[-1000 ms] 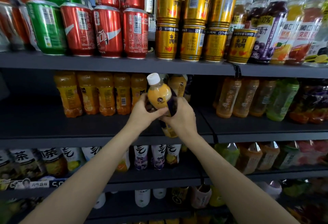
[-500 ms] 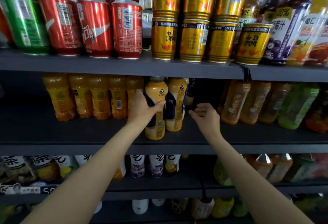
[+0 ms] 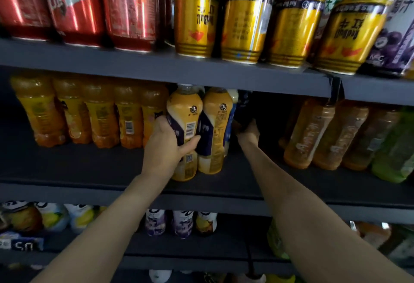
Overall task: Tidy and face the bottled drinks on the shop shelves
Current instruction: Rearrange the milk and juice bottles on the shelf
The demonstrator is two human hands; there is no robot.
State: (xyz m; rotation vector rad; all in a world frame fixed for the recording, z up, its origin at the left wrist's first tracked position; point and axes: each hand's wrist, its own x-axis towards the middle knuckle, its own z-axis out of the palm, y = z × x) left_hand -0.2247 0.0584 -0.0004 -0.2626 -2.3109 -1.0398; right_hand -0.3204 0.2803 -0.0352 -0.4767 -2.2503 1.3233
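Gripping a yellow-and-navy plastic juice bottle (image 3: 184, 130) with my left hand (image 3: 167, 146), right hand (image 3: 247, 133) reaches just right of it, grip can't tell.

I face a dark grey metal shelving unit (image 3: 156, 69) that fills my whole view, its boards running across in tiers. A black upright bracket (image 3: 335, 87) joins two sections of the top board at about 2 o'clock. Under each board the recess is deep in shadow. A blurred price strip (image 3: 22, 245) sits at 8 o'clock.
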